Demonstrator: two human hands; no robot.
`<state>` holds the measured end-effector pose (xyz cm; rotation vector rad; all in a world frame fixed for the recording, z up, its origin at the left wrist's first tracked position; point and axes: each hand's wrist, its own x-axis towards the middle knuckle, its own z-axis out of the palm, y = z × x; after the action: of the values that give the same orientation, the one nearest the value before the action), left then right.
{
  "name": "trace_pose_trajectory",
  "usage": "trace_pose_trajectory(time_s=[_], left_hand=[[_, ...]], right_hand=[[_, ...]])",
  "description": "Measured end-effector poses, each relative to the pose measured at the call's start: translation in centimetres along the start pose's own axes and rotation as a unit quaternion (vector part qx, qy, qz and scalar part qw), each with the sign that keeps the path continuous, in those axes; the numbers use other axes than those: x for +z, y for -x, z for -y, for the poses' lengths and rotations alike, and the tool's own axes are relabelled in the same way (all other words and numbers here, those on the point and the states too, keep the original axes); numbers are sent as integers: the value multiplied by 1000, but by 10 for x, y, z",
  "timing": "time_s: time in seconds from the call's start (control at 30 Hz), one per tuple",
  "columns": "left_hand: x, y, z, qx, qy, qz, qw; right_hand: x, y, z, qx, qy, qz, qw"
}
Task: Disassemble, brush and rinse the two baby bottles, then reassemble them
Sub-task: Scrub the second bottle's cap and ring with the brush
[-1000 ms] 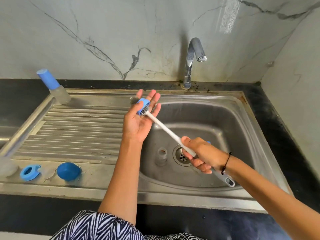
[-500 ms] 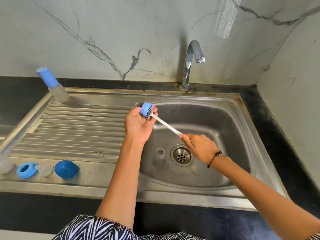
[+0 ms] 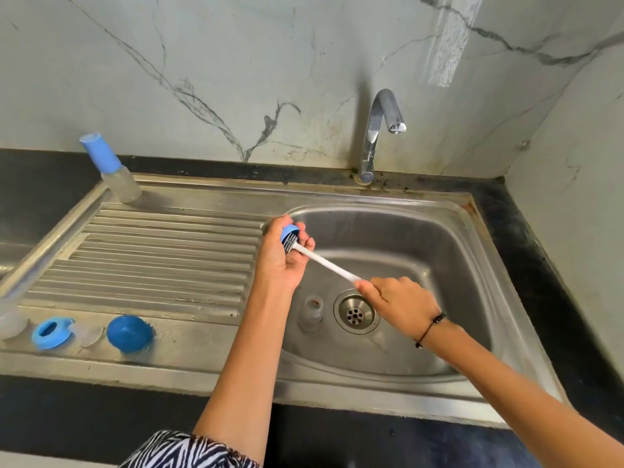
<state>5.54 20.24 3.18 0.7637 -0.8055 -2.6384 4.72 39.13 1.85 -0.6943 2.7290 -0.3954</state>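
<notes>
Both hands (image 3: 400, 304) raised w/ brush (image 3: 326, 264)

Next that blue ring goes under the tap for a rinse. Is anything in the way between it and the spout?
Nothing visible is. The left hand holds the blue ring over the basin's left edge, with the brush poked into it from the right hand. The path up and right to the spout is open air; the clear bottle sits low in the basin.
</notes>
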Motion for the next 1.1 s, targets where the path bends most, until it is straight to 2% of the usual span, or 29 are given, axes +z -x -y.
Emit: trace_pose_trajectory(time_s=[0.1,0.2,0.23,0.33,0.4,0.47,0.5,0.57,0.67,0.77,0.83,0.9,1.0,1.07,1.1], left_hand=[[7,-3,-2,-11,25,16,999],[11,-3,-4,-7,31,64,997],[10,-4,-5,5,16,82,996],[2,-9,-10,62,-21,199,978],[-7,-10,-8,86,-28,252,963],[-9,-6,-3,88,-6,271,958],[-6,-2,-2,77,14,274,959],[2,2,-1,54,53,229,971],[8,2,4,67,20,125,990],[5,1,6,43,2,109,993],[3,2,2,28,11,146,989],[1,2,-6,46,9,215,975],[-9,-3,-11,86,-18,314,945],[-13,-2,-9,79,-3,331,940],[-13,0,-6,59,14,339,939]], right_hand=[[5,-6,-2,24,26,-43,998],[4,-6,-7,24,-10,-69,997],[2,-5,-10,12,-47,-69,996],[-6,1,-17,-61,-154,-50,985],[-11,4,-18,-104,-162,-33,981],[-10,7,-15,-123,-153,-22,980],[-7,8,-13,-119,-144,-24,982],[-3,11,-8,-85,-87,-42,992],[-5,9,-5,-17,94,-93,991],[-8,7,-5,-8,169,-108,980],[-9,8,-6,-2,95,-100,990],[-8,10,-8,-25,-95,-54,994],[-10,17,-5,-34,-321,33,946],[-10,22,-3,-28,-367,87,926],[-7,23,-4,-34,-360,90,928]])
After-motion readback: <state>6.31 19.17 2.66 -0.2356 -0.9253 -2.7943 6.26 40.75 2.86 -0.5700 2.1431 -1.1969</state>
